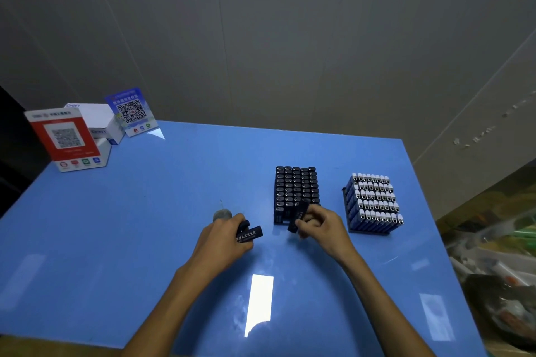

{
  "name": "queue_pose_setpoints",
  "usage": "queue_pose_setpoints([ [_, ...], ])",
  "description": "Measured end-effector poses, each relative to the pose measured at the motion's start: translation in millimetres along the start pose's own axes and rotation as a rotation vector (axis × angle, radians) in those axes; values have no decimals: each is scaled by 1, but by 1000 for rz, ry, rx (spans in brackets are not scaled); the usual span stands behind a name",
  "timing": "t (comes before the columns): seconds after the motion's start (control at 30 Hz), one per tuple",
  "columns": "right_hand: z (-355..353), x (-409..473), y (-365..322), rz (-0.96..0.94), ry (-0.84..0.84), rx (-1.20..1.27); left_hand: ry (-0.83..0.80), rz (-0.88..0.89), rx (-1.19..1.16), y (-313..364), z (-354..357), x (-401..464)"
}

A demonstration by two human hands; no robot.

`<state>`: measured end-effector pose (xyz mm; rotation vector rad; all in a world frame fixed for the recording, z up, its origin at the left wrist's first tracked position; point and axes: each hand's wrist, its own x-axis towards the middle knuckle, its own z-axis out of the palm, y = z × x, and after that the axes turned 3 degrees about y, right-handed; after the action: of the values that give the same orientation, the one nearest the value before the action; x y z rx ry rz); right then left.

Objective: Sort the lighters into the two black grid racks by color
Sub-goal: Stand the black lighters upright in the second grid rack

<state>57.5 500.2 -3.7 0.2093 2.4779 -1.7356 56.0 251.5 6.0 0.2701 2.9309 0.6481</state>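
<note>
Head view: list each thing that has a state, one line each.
Left hand: grips a black lighter, lying flat.
Right hand: pinches another black lighter at the rack's near edge.
Black-lighter rack: nearly full.
Blue-lighter rack: full, lighters upright.

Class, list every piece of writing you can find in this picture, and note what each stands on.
"CHNT": white box, twice, blurred.
White Chinese characters: black lighter in left hand, too blurred to quote.
Red QR stand: header unreadable.
Blue QR stand: header unreadable.
Lighter in right hand: print unreadable.
</note>
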Motion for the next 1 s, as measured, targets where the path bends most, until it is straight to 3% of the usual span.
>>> queue_pose_setpoints([
  [0.47, 11, 13, 10, -271, 117, -370, -11, 2, -11, -4, -4, 3],
  [0.8, 16, 15, 19, -356, 96, -561, -5, 8, -11, -6, -8, 5],
  [1.0, 23, 15, 20, -375, 193, -606, 10, 24, -17, -8, -13, 5],
])
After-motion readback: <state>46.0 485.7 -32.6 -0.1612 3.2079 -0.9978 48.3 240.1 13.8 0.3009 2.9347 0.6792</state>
